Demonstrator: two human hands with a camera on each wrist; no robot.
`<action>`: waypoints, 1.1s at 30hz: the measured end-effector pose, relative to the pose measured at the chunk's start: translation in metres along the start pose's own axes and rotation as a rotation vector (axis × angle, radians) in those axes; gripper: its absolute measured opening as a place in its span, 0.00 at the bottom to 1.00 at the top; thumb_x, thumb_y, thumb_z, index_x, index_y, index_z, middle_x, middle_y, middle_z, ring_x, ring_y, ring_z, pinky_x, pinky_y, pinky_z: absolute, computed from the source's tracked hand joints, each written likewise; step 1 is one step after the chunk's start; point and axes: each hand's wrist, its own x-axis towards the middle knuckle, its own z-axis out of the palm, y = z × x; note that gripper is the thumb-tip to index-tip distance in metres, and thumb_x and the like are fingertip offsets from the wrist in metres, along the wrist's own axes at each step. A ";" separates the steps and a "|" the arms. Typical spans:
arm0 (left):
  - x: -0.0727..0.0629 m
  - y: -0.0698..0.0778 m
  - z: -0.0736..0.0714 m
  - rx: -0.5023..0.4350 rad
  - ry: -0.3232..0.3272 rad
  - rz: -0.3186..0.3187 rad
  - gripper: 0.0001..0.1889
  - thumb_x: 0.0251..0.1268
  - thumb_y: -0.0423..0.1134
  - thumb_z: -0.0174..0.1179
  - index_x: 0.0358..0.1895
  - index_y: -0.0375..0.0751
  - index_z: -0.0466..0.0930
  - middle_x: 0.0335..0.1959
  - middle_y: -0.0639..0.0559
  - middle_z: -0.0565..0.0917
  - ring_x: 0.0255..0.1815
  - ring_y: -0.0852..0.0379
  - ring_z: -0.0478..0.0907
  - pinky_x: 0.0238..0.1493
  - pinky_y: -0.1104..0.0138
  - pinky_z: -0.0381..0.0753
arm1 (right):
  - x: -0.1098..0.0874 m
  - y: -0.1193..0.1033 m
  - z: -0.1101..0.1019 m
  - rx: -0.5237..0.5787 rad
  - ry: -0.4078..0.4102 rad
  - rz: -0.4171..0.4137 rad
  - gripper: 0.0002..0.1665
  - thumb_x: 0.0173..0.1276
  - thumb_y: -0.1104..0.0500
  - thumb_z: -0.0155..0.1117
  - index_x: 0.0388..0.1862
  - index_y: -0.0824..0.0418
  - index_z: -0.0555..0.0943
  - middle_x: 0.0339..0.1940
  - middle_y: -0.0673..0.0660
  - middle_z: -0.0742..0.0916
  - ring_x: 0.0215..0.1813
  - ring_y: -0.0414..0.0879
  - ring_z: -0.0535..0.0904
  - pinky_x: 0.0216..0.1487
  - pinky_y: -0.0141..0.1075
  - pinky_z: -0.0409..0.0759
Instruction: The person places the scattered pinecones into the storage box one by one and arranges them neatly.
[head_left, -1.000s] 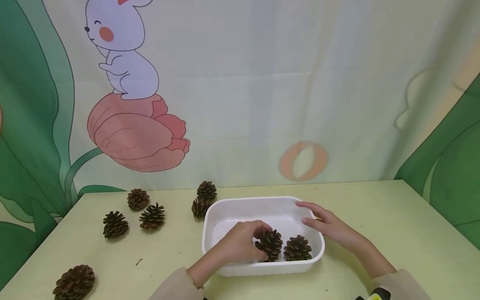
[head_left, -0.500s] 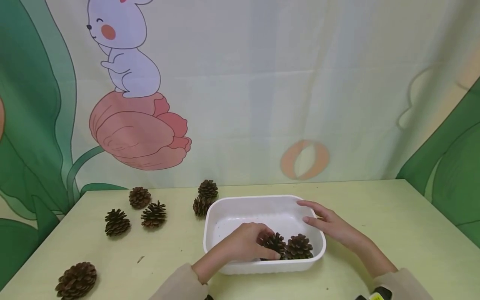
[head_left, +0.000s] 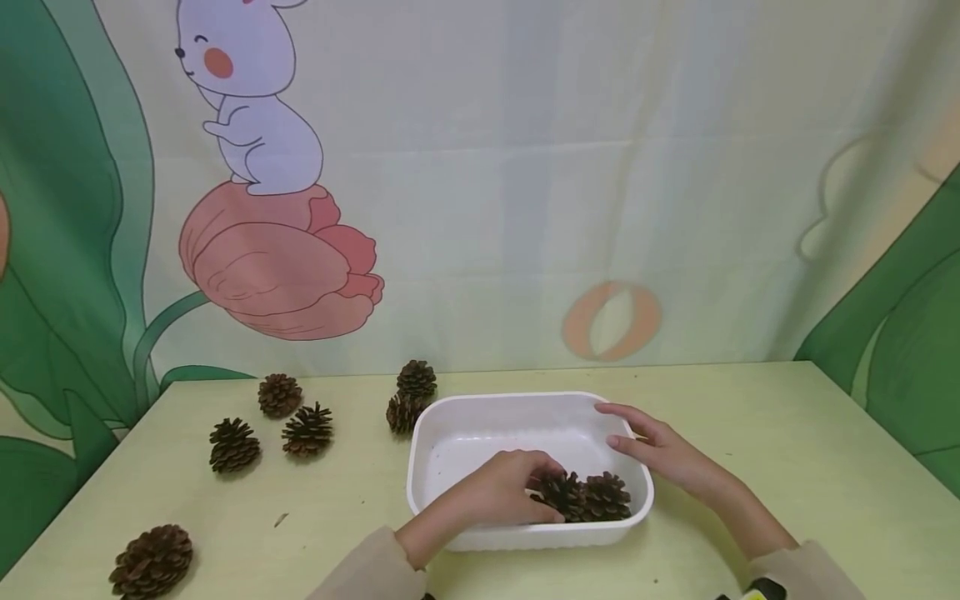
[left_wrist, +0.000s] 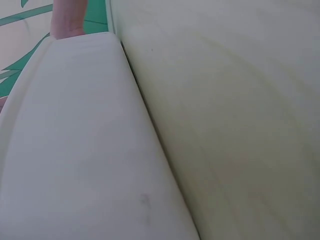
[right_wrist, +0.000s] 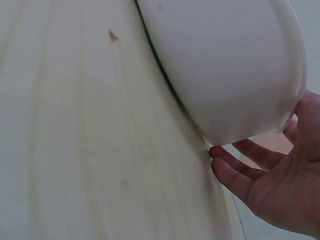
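Observation:
A white plastic box [head_left: 540, 539] sits on the table, with two brown pine cones in its front right part. In the head view my left hand [head_left: 510, 492] reaches over the box's front rim and holds one pine cone [head_left: 567, 498] between thumb and fingers. That cone lies right against the other pine cone [head_left: 607, 498]. My right hand [head_left: 667, 450] grips the box's right end, thumb over the rim. In the right wrist view the fingers [right_wrist: 235, 182] of that hand lie along the box's outer wall. The left wrist view mostly shows the outer wall [left_wrist: 85, 135], with the left fingers out of sight.
Three pine cones [head_left: 307, 431] form a loose group at the back left. Two more cones [head_left: 416, 380] stand close by the box's back left corner. Another cone [head_left: 153, 561] lies near the front left. A printed curtain [head_left: 480, 208] hangs behind the table.
My left hand has moved right inside the box, taking its pine cone down and up against the other one. My right hand has stayed on the box's right end.

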 end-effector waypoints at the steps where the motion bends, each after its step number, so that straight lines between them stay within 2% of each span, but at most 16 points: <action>1: 0.001 0.000 0.001 0.003 0.000 0.002 0.23 0.48 0.43 0.68 0.50 0.43 0.77 0.46 0.54 0.81 0.49 0.61 0.76 0.51 0.71 0.73 | 0.000 0.000 0.000 0.002 0.001 -0.003 0.30 0.68 0.53 0.54 0.67 0.58 0.62 0.67 0.66 0.63 0.54 0.56 0.73 0.47 0.35 0.76; 7: 0.000 0.003 0.003 0.036 0.000 0.003 0.25 0.48 0.44 0.69 0.51 0.43 0.76 0.48 0.53 0.81 0.51 0.59 0.75 0.53 0.70 0.72 | -0.002 0.002 0.000 0.008 0.003 -0.013 0.30 0.68 0.54 0.54 0.67 0.58 0.62 0.67 0.67 0.63 0.54 0.56 0.73 0.46 0.35 0.76; 11: -0.002 0.004 0.003 0.021 -0.002 -0.014 0.25 0.47 0.44 0.69 0.52 0.45 0.75 0.50 0.53 0.80 0.53 0.59 0.74 0.54 0.69 0.72 | -0.002 0.003 0.001 0.013 -0.003 -0.015 0.30 0.68 0.53 0.54 0.68 0.58 0.62 0.67 0.68 0.63 0.53 0.55 0.74 0.47 0.35 0.76; 19: -0.010 -0.002 -0.005 -0.123 0.000 -0.034 0.26 0.48 0.41 0.68 0.54 0.43 0.74 0.54 0.52 0.77 0.52 0.54 0.76 0.51 0.68 0.75 | -0.001 0.002 0.001 0.037 -0.013 -0.008 0.30 0.69 0.53 0.53 0.68 0.57 0.61 0.65 0.70 0.65 0.51 0.55 0.76 0.46 0.36 0.77; 23: -0.019 -0.005 -0.012 -0.158 0.023 -0.007 0.27 0.49 0.40 0.67 0.55 0.41 0.73 0.54 0.47 0.76 0.53 0.50 0.75 0.49 0.68 0.76 | -0.001 0.002 0.001 0.037 -0.008 -0.003 0.31 0.68 0.53 0.54 0.68 0.57 0.61 0.65 0.70 0.65 0.50 0.54 0.76 0.46 0.36 0.77; 28: -0.035 -0.009 -0.021 -0.188 0.095 0.057 0.26 0.49 0.37 0.67 0.54 0.37 0.73 0.52 0.42 0.77 0.53 0.46 0.75 0.47 0.69 0.78 | -0.002 0.002 0.001 0.043 -0.007 -0.003 0.31 0.68 0.53 0.53 0.68 0.58 0.60 0.64 0.72 0.65 0.49 0.54 0.77 0.46 0.38 0.77; 33: -0.054 -0.014 -0.032 -0.229 0.165 0.066 0.23 0.51 0.35 0.66 0.53 0.36 0.74 0.51 0.40 0.77 0.53 0.44 0.75 0.46 0.67 0.79 | -0.001 0.001 0.000 0.045 -0.010 -0.012 0.31 0.69 0.54 0.53 0.68 0.59 0.60 0.64 0.71 0.65 0.49 0.54 0.77 0.46 0.38 0.78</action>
